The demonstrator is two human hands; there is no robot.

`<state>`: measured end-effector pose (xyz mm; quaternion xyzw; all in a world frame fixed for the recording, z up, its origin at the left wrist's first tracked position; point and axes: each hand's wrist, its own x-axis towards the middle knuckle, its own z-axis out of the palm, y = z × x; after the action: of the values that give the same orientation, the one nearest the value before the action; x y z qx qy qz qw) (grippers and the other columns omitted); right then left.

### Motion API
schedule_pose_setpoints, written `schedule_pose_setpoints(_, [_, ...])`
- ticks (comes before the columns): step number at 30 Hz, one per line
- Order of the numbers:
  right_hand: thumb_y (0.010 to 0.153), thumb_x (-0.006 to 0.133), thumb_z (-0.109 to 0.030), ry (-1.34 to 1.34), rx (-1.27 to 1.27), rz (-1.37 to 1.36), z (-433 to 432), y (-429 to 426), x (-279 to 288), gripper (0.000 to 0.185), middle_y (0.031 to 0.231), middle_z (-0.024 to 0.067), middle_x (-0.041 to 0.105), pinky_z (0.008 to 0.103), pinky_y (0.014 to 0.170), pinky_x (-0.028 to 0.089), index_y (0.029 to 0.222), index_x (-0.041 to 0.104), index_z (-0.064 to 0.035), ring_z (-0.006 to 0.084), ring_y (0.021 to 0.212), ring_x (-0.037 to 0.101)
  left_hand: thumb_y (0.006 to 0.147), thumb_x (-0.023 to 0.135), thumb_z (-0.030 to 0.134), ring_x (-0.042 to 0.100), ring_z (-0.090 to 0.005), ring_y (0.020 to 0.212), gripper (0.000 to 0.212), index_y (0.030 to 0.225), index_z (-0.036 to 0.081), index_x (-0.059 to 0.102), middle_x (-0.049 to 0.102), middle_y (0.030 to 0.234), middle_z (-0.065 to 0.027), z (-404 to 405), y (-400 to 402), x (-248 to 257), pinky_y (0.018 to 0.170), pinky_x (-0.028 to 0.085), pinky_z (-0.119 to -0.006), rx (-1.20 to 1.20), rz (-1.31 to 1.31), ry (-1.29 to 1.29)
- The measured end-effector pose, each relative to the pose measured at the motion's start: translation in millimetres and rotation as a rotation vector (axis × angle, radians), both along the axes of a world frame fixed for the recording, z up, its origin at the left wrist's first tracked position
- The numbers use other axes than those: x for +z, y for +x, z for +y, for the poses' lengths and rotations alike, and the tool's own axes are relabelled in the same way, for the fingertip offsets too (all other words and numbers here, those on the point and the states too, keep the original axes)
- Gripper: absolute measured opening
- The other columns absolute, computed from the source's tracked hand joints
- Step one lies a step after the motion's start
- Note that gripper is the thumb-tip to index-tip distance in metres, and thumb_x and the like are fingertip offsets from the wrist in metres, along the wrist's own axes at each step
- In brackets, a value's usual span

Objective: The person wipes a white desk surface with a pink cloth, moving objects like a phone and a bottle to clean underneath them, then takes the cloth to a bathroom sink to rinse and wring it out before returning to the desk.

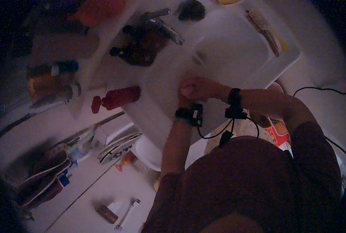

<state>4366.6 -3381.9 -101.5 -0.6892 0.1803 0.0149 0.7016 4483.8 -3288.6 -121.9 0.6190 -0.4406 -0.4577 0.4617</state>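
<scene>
In dim light, my two hands meet over a white sink basin [228, 43]. My right hand [200, 87] lies across my left hand [185, 100], which is mostly hidden beneath it. The fingers are blurred, so anything between them cannot be made out. A black band with a small device [194, 114] sits on my left wrist, and another band [234, 100] circles my right wrist. Beyond my hands are the drain [199, 56] and a metal faucet [170, 32]. Left of them, a red bottle [122, 97] lies or leans at the basin's edge.
A hairbrush [263, 30] lies on the basin's right rim. Dark bottles [141, 48] crowd the area beside the faucet. Black cables [212, 137] hang from the wrist devices near my body. Lower left are a toothbrush [128, 214] and a small brown object [106, 213] on a white surface.
</scene>
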Motion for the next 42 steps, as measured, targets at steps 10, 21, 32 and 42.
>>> schedule_pose_setpoints(10, [0.09,0.053,-0.018,-1.269,0.221,-0.054,-102.4,3.8,9.8,0.016,0.108,0.0109,0.064,0.0416,0.082,0.052,0.097,0.063,-0.008,0.0296,0.097,0.061,0.078,0.075,0.017,0.059,-0.0224,0.107,0.046,0.117,0.002,0.057,0.063,0.112,-0.0131,-1.9,-49.6,29.8,0.092,0.048,-0.036,0.267,-0.233,0.105])
schedule_pose_setpoints(21, [0.086,0.064,-0.031,-1.08,0.021,-0.123,-105.0,-0.6,-95.2,0.027,0.109,0.0139,0.065,0.0434,0.084,0.052,0.105,0.064,-0.0122,0.0312,0.097,0.063,0.098,0.052,0.02,0.054,-0.0215,0.114,0.034,0.13,0.009,0.053,0.056,0.128,-0.0068,-20.9,-41.3,59.0,0.1,0.046,-0.037,0.513,1.0,0.149])
schedule_pose_setpoints(32, [0.088,0.064,-0.029,-0.894,-0.012,-0.346,-24.0,-3.2,-13.3,0.022,0.109,0.0095,0.065,0.0435,0.086,0.05,0.103,0.066,-0.014,0.031,0.099,0.062,0.1,0.051,0.034,0.058,-0.0162,0.099,0.031,0.122,0.012,0.055,0.058,0.108,-0.0013,-15.8,-47.3,8.7,0.08,0.054,-0.034,0.385,0.997,-0.007])
schedule_pose_setpoints(42, [0.095,0.055,-0.021,-1.25,0.173,-0.07,-156.6,-38.5,35.8,0.021,0.114,0.0087,0.064,0.0428,0.088,0.05,0.11,0.066,-0.0111,0.0296,0.106,0.061,0.101,0.05,0.039,0.058,-0.0166,0.102,0.038,0.125,0.01,0.054,0.059,0.115,-0.0015,-14.1,-44.1,52.5,0.084,0.053,-0.036,0.406,1.128,0.03])
